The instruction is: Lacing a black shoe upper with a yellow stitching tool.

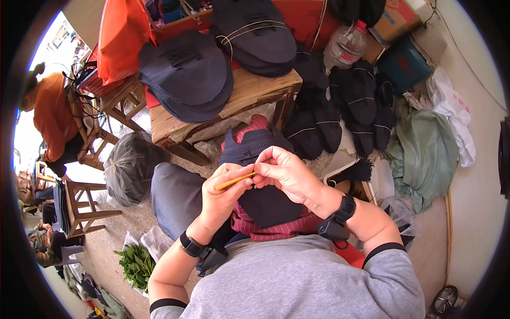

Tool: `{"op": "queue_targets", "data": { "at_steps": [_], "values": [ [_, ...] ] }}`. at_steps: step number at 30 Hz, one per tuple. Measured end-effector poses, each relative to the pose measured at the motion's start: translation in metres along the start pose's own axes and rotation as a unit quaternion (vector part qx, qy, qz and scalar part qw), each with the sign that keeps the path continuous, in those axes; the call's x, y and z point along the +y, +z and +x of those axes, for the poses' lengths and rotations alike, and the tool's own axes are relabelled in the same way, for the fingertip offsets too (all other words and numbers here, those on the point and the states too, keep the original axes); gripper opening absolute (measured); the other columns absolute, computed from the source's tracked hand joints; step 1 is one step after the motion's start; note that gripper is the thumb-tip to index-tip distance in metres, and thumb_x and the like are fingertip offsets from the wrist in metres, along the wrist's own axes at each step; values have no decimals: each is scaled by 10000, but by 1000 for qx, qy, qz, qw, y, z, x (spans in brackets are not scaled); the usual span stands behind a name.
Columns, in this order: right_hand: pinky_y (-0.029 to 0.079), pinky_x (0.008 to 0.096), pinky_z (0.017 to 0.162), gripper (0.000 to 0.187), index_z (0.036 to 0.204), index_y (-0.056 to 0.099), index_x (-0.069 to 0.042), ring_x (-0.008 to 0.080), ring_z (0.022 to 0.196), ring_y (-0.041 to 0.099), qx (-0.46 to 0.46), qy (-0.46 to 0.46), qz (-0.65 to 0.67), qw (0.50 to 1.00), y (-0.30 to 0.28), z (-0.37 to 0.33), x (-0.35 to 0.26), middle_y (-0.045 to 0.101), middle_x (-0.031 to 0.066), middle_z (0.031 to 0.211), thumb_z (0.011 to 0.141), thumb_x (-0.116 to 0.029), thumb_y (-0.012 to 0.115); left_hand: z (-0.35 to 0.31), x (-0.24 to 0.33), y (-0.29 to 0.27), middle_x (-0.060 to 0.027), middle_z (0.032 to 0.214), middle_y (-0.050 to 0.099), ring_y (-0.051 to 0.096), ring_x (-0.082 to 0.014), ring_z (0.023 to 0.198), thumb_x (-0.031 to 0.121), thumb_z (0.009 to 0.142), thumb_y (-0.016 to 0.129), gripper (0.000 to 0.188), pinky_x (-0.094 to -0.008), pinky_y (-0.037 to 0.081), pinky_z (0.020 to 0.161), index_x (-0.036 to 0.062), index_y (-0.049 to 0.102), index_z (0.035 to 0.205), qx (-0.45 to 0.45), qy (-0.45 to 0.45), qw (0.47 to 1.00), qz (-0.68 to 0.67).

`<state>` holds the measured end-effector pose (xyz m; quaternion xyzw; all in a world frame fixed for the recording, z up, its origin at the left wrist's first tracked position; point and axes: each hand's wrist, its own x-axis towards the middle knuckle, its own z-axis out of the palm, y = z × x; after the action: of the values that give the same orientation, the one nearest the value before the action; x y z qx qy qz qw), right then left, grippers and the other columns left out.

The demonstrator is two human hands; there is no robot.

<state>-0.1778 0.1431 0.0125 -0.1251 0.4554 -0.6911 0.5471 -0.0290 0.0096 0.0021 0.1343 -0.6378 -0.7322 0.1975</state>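
My left hand (227,185) is closed around a thin yellow stick-like tool (234,181), which slants up to the right. The fingers of my right hand (286,173) are pinched together at the tool's upper end. Whatever lies between those fingertips is too small to make out. Under both hands, a dark navy textured cloth piece (245,152) rests over my lap. A plain black piece (270,206) lies just below my hands. Red striped cloth (265,229) is spread beneath them.
Ahead, a wooden bench (260,87) bears stacked dark sole-shaped pieces (186,69). Tied black bundles (361,101), a plastic jug (345,45) and green cloth (425,149) lie to the right. Left are a grey bag (130,167), leafy greens (134,266), stools and a seated person (56,117).
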Motion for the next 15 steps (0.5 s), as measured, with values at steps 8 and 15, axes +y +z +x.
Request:
{"op": "queue_targets", "data": {
  "at_steps": [8,15],
  "values": [
    [579,273,712,134,1068,576,-29,148,780,683,-20,10,-2,1000,3,-4,-1,669,76,951,999,-136,620,10,-1,5,-67,1100,628,591,-106,920,-26,922,666,147,-225,501,789,20,729,1048,-7,120,989,85],
    [505,332,764,217,1022,634,-74,189,857,613,99,-313,-546,771,-16,-12,-16,600,58,969,839,-109,744,4,-2,-15,-57,938,670,611,-106,837,90,1048,508,129,-241,483,734,21,602,1103,58,19,995,-83]
  ]
}}
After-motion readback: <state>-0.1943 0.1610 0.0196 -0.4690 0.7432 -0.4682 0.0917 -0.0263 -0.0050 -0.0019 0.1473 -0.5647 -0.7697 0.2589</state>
